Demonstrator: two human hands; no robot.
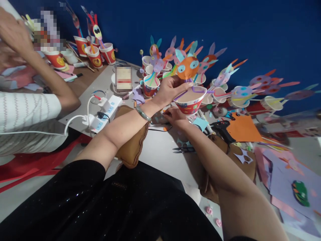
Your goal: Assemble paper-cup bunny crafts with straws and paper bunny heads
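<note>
An orange paper face (187, 68) with light-blue ears and eyes stands upright on a purple straw. My left hand (172, 88), wearing a bangle, pinches it near its lower edge. Just below is a red-and-white paper cup (190, 102) with purple straw pieces across its mouth. My right hand (175, 117) rests low on the table in front of this cup, its fingers curled together among small scraps; what they hold, if anything, is hidden. Black thread snips (184, 150) lie on the table close to my right forearm.
Several paper cups with paper animal faces (151, 81) line the blue wall. A power strip (106, 113) with plugs sits left. Right are a black glue gun (223, 130), orange paper (244, 127) and purple sheets (288, 180). Another person's arm (47, 72) is at left.
</note>
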